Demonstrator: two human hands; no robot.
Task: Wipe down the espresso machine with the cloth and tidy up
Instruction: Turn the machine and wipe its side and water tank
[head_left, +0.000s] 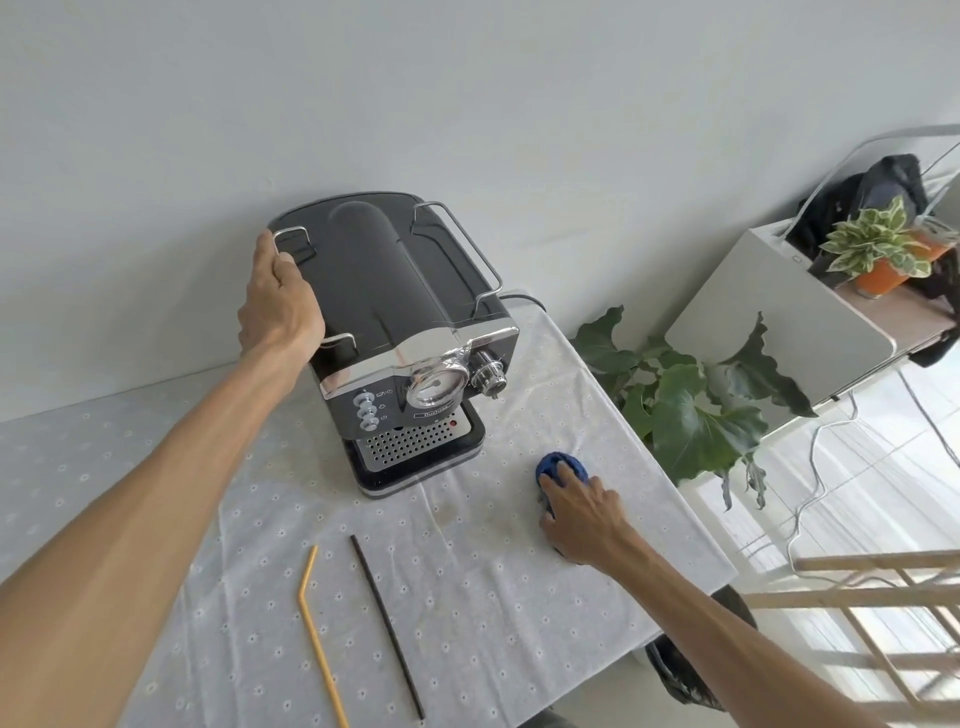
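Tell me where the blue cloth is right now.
In the head view, the bunched blue cloth lies on the white dotted tablecloth under the right hand, just right of the black espresso machine.

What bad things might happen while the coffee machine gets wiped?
1. The espresso machine stands near the table's far edge with its cord trailing off; hard wiping might shift it, though the left hand steadies it.
2. Two straws lie loose on the tablecloth; a sweeping arm might roll them off.
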